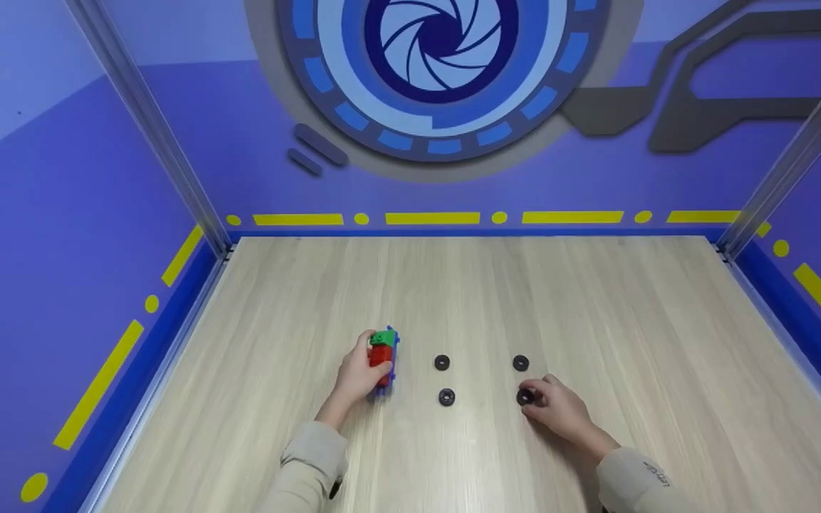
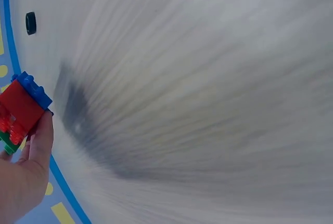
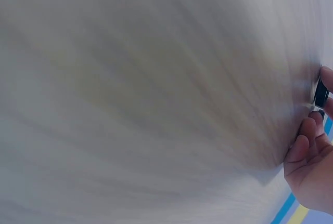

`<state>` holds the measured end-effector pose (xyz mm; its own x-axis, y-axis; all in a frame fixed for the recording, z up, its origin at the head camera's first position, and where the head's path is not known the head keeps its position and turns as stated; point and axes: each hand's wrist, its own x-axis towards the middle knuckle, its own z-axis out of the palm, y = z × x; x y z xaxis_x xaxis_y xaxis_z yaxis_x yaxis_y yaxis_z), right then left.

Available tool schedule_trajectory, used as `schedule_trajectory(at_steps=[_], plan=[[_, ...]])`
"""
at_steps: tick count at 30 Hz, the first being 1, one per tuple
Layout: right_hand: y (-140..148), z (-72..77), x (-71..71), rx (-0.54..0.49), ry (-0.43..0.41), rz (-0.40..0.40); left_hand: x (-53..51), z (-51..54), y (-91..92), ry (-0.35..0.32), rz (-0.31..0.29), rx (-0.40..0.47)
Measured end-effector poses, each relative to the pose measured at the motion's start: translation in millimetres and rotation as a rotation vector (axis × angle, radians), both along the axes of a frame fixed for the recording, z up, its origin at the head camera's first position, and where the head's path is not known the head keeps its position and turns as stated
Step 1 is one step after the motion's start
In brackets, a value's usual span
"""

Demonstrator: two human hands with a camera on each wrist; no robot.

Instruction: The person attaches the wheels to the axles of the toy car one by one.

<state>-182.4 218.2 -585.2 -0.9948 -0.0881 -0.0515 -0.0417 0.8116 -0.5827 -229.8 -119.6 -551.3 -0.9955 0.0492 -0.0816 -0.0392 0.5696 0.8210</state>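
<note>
A small toy vehicle built of blocks [image 1: 380,356], red and green on a blue base, is gripped by my left hand [image 1: 359,372]. In the left wrist view the red block [image 2: 22,108] and blue base [image 2: 34,89] show above the thumb, tilted. With thumb and fingers my right hand [image 1: 560,410] pinches a black toy wheel [image 1: 525,397] at the tabletop. Just beyond it lies another black wheel [image 1: 520,363]. Between the hands lie two more wheels, a farther one [image 1: 442,363] and a nearer one [image 1: 447,397]. The right wrist view shows the pinched wheel [image 3: 321,93] partly hidden by fingers.
The light wood-grain tabletop [image 1: 482,299] is bordered by a blue patterned back wall [image 1: 439,192] and similar side walls. Metal posts stand at the back left [image 1: 161,135] and back right [image 1: 795,157] corners.
</note>
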Motion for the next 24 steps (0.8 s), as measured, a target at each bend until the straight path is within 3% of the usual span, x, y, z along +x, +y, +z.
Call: schedule_trajectory(at_steps=[8,24], plan=[[0.3,-1.0,-0.2,0.007,-0.017,-0.002,8.4,6.1,1.2,-0.048,0.004,0.183],[0.5,0.6,-1.8,-0.014,0.005,-0.002,27.7,16.3,15.9,-0.134,-0.008,0.442]])
